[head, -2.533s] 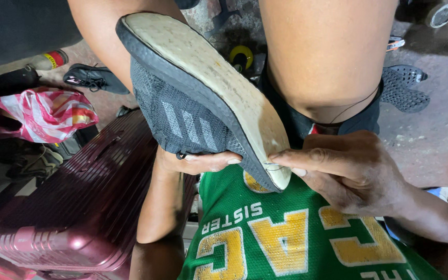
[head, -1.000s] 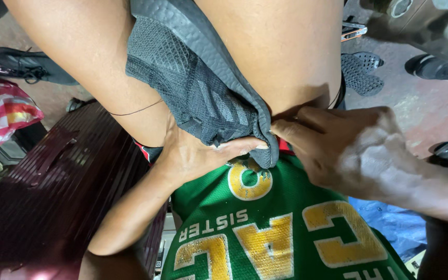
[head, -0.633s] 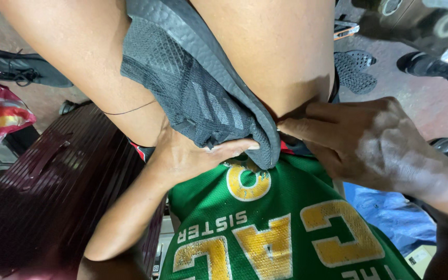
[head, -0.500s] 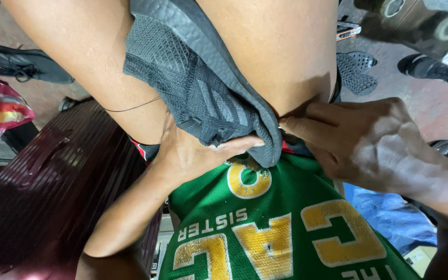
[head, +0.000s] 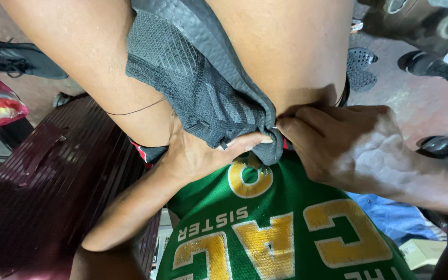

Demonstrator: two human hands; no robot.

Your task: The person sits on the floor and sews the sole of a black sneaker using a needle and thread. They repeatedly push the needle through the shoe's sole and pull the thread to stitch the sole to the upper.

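Shoe (head: pixel 203 88): a dark grey sports shoe held between the person's bare knees, its heel end pointing down toward the green jersey.
Shoe upper: open mesh knit, charcoal, with paler diagonal stripes woven into the side near the heel; the fabric looks crumpled where it is gripped.
Shoe rim: a smooth, darker band with a fine dotted texture runs along the edge nearest the right knee; the sole itself is not in view.
Shoe detail: a small loose tab or thread end hangs from the lower edge, just above the left thumb.
Left hand (head: pixel 203 155): under the shoe, palm up, fingers closed around the mesh with the thumb lying along the heel edge; clamped on the shoe.
Right hand (head: pixel 343 145): right of the shoe's heel, fingertips pinched together on the heel edge, touching the left thumb tip; what the fingertips press there is too small to tell.
Green jersey (head: pixel 281 233): directly below the shoe, green with large yellow lettering.
Maroon suitcase (head: pixel 42 192): ribbed hard shell, left of the shoe and lower, beside the left forearm.
Black sandal (head: pixel 360 72): on the floor, right of the shoe beyond the right knee.
Black sneaker (head: pixel 16 59): on the floor, far left of the shoe.
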